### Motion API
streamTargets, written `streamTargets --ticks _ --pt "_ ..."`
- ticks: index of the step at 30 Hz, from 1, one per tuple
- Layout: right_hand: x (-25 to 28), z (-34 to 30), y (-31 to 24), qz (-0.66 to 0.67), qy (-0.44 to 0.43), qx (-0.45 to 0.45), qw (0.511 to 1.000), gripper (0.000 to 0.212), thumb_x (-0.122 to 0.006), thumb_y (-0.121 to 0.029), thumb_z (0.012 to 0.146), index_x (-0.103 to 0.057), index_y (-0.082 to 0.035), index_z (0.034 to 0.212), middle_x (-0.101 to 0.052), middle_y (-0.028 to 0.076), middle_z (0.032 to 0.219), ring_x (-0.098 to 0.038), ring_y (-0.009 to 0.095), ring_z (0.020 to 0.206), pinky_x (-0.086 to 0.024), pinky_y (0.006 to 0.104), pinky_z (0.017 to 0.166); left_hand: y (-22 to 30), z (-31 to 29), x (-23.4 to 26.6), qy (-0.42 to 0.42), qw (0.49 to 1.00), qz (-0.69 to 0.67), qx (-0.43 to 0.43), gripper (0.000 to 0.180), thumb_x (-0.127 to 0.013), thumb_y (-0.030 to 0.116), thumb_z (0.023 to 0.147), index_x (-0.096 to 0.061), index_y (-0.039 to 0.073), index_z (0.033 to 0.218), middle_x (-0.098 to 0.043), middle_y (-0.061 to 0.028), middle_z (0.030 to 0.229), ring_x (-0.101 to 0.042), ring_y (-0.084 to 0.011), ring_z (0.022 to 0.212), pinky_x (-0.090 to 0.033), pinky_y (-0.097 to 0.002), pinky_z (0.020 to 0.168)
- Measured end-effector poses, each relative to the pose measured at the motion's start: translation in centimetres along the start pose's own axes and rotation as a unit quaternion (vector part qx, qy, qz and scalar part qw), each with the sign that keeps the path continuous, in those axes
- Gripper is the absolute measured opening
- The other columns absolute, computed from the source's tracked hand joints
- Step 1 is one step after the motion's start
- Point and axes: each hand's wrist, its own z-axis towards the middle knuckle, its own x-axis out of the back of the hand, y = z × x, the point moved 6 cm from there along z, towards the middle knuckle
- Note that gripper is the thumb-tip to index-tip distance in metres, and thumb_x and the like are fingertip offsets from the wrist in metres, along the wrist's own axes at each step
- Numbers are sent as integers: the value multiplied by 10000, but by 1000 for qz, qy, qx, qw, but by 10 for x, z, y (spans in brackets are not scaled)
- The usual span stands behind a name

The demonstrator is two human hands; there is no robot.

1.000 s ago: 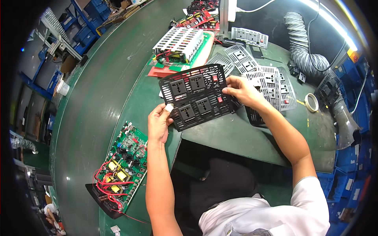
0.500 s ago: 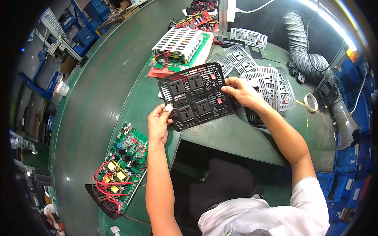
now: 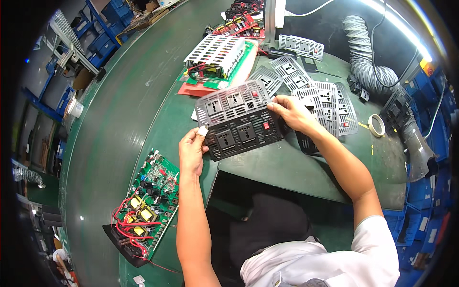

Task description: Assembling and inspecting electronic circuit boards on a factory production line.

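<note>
Both hands — left hand (image 3: 192,152), right hand (image 3: 292,112) — grip a slotted black socket panel (image 3: 239,126).

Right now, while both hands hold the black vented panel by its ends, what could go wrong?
The left hand pinches only a corner of the black vented panel, so it may slip or twist. The right hand works close above the stack of grey panels and might knock them out of place.
</note>
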Motion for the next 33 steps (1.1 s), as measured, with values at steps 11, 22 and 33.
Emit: streamTargets --ticks 11,22,33 --pt "0 -3 -3 66 -22 5 998 223 -606 -208 964 -593 -7 868 -564 -36 757 -515 52 717 -438 231 668 2 -1 -1 -10 1000 -20 -7 144 -629 134 941 -663 48 1053 -633 48 890 -521 -11 713 -399 -171 544" --pt "-1 2 6 99 -23 -6 995 139 -637 -146 932 -627 -7 937 -625 -38 835 -553 39 766 -459 226 719 1 -2 1 -6 1000 -23 -13 131 -623 99 939 -659 50 1055 -643 34 900 -544 -15 714 -424 -168 548" --pt "-1 1 6 66 -43 -3 997 139 -644 -158 928 -633 -20 917 -609 -58 816 -535 28 753 -444 216 714 2 -2 -1 -6 999 -29 -18 123 -630 110 938 -662 64 1048 -624 52 874 -519 -8 712 -407 -168 546"
